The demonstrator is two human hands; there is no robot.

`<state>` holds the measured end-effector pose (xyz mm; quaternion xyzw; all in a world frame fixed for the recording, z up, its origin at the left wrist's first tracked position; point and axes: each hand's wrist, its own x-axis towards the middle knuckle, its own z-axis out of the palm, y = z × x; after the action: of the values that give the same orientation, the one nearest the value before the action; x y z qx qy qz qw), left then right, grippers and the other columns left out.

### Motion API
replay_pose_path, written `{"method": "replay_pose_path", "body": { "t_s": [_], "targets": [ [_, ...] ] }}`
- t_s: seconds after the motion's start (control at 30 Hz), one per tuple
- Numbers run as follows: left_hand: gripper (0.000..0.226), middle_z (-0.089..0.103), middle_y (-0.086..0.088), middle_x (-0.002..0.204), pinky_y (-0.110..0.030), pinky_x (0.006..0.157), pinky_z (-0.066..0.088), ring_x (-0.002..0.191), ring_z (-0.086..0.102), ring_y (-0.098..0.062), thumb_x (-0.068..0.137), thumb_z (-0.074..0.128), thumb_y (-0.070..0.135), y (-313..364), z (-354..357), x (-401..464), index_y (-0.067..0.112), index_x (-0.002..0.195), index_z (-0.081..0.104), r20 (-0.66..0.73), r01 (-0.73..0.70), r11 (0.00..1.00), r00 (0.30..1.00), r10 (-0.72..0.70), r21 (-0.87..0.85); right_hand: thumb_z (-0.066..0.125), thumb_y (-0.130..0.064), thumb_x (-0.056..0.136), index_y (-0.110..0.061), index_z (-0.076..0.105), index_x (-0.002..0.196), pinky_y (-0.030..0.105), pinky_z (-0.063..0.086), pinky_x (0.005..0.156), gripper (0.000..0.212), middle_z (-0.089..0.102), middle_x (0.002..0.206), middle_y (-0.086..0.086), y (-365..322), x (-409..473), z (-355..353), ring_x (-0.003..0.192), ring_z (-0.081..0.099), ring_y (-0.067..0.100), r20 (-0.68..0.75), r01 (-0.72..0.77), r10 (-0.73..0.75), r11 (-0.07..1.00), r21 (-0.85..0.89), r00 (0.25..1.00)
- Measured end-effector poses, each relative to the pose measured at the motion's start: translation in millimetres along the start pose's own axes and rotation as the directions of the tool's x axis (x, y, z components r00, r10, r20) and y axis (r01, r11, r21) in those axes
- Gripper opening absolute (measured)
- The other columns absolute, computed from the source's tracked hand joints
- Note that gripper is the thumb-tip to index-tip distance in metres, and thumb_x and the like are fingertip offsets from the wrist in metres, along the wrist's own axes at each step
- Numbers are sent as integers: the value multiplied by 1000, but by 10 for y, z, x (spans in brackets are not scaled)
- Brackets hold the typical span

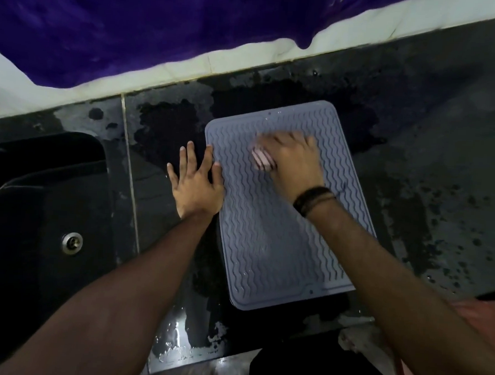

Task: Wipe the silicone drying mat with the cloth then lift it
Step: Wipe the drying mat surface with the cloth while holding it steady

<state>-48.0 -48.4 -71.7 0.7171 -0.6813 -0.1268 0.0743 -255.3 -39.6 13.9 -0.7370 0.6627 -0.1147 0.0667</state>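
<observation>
A grey silicone drying mat (269, 234) with wavy ridges lies flat on the wet dark counter (430, 174). My right hand (293, 158) is on the mat's far half, blurred, gripping a small pink striped cloth (261, 159) against the ridges. My left hand (196, 181) lies flat with fingers spread at the mat's left edge; thumb and forefinger press on the mat, the other fingers rest on the counter.
A dark sink (46, 228) with a metal drain (72, 242) sits to the left. A white tiled ledge (247, 58) runs along the back under a purple cloth (128, 23). Water patches and droplets cover the counter around the mat.
</observation>
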Motion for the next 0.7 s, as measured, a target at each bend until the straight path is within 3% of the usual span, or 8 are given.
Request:
{"method": "replay_pose_path", "body": {
  "t_s": [0.07, 0.2, 0.4, 0.63, 0.7],
  "targets": [
    [54, 9, -4, 171, -53, 126, -4, 158, 0, -20, 108, 23, 51, -3, 5, 8, 36, 159, 26, -2, 1, 1000, 1000, -1, 3, 59, -8, 81, -22, 54, 131, 44, 35, 95, 52, 58, 130, 5, -63, 430, 29, 117, 49, 31, -24, -17, 15, 999, -50, 1000],
    [54, 10, -4, 171, -54, 126, -2, 158, 1, -20, 108, 22, 51, -6, 25, 7, 36, 159, 25, -13, 5, 1000, 1000, -5, 13, 47, -10, 91, -20, 45, 140, 47, 30, 105, 50, 49, 138, 8, -171, 821, 298, 126, 41, 32, 159, -1, 23, 990, -140, 987],
    [54, 11, -4, 171, -54, 126, 0, 158, 3, -21, 108, 21, 52, -19, 46, 7, 36, 159, 26, -25, 3, 1000, 1000, -3, 18, 60, -15, 83, -21, 52, 136, 52, 20, 112, 54, 52, 136, 4, -183, 255, 405, 126, 41, 33, 133, 12, 0, 995, -95, 991],
    [53, 11, -5, 171, -54, 126, -2, 158, 2, -21, 108, 24, 50, -6, 21, -3, 36, 159, 27, -19, -2, 1000, 1000, 2, -1, 62, -13, 80, -25, 57, 131, 44, 30, 105, 53, 53, 137, 0, -192, -221, 146, 124, 43, 28, 252, 35, -13, 996, -81, 968],
    [53, 10, -4, 171, -53, 126, -3, 158, 1, -21, 108, 23, 50, -8, 15, 5, 36, 159, 26, -11, -2, 1000, 1000, 2, 2, 64, -15, 80, -24, 59, 126, 42, 32, 100, 48, 57, 132, 0, -154, -44, 70, 120, 46, 28, 199, 7, 10, 996, -87, 980]
  ]
}}
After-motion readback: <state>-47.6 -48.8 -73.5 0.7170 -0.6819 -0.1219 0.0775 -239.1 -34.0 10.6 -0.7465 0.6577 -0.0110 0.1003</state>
